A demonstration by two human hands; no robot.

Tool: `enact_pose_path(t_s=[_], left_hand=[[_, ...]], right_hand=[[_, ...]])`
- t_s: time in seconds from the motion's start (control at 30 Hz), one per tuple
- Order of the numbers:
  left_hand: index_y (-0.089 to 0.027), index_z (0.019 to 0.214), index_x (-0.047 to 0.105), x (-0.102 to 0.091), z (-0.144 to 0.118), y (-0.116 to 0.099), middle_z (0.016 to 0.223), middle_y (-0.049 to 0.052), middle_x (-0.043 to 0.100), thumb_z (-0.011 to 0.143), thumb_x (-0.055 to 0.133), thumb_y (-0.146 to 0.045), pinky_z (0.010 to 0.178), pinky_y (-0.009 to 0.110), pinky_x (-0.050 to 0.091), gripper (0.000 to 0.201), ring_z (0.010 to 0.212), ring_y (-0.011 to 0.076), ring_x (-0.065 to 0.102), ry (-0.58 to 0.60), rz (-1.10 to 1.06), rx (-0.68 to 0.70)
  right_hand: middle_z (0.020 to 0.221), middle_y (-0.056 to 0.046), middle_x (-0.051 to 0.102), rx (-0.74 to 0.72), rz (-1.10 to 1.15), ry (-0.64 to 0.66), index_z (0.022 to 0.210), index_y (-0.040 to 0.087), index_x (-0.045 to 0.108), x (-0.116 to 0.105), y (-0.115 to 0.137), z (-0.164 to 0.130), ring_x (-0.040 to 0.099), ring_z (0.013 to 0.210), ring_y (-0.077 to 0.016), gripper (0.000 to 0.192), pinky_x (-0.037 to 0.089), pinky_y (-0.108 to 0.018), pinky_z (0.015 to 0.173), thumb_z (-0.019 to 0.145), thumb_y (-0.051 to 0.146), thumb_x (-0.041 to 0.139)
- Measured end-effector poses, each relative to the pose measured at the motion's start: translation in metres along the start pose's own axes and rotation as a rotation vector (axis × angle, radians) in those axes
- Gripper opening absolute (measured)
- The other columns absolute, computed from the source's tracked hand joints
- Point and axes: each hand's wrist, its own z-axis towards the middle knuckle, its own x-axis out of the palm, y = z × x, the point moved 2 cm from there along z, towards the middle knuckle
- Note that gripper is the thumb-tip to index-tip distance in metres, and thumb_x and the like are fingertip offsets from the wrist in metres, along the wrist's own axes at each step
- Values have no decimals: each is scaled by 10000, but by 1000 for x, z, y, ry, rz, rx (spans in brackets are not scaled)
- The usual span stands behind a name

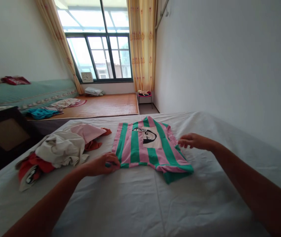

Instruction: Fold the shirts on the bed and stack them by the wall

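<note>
With your left hand (103, 164) pinching the shirt (148, 148) hem and right hand (192, 141) pinching its sleeve edge, uneven pulls could skew it on the bed (135, 204).

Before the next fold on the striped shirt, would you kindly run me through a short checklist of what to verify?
1. Striped shirt lies flat on the white sheet: mostly ok; the near right sleeve is bunched.
2. Left hand grips the shirt's near left corner: ok.
3. Right hand pinches the right edge: touching, but the grip itself I cannot tell.
4. Printed face side is up: ok.
5. Pile of clothes sits apart from the shirt: ok, a gap of sheet shows between.
6. Bare sheet in front of the shirt for folding: ok.
</note>
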Motion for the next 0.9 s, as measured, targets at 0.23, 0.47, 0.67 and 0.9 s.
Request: enact_pose_path(t_s=[0.23, 0.47, 0.67, 0.9], left_hand=[[-229, 1124, 630, 14, -12, 29, 1180, 50, 604, 820, 592, -273, 999, 294, 399, 310, 1114, 202, 547, -133, -100, -38], [-228, 1042, 656, 15, -10, 30, 1114, 50, 626, 855, 537, -241, 980, 285, 419, 223, 1065, 178, 568, -160, -49, -41], [-233, 1091, 644, 10, -14, 32, 1178, 58, 606, 842, 558, -239, 1006, 287, 404, 263, 1135, 187, 544, -135, -31, -33], [-221, 1034, 671, 8, -14, 33, 1126, 66, 637, 860, 539, -305, 961, 302, 443, 234, 1074, 197, 582, -219, 1, -76]], right_hand=[[786, -58, 643, -62, -201, -187, 768, 161, 670, 29, -30, 36, 571, 708, -181, 303, 449, -285, 658, 737, 457, 613], [896, -68, 632, 15, -73, -297, 857, 167, 641, 1, -51, -1, 554, 798, -201, 418, 450, -317, 712, 698, 554, 636], [880, -33, 636, -191, -37, 349, 942, 192, 660, 24, 27, -33, 576, 792, -169, 326, 446, -273, 701, 739, 448, 674], [983, -36, 603, -273, -287, 174, 938, 236, 641, 62, 41, -18, 557, 901, -196, 257, 440, -296, 789, 686, 193, 662]])
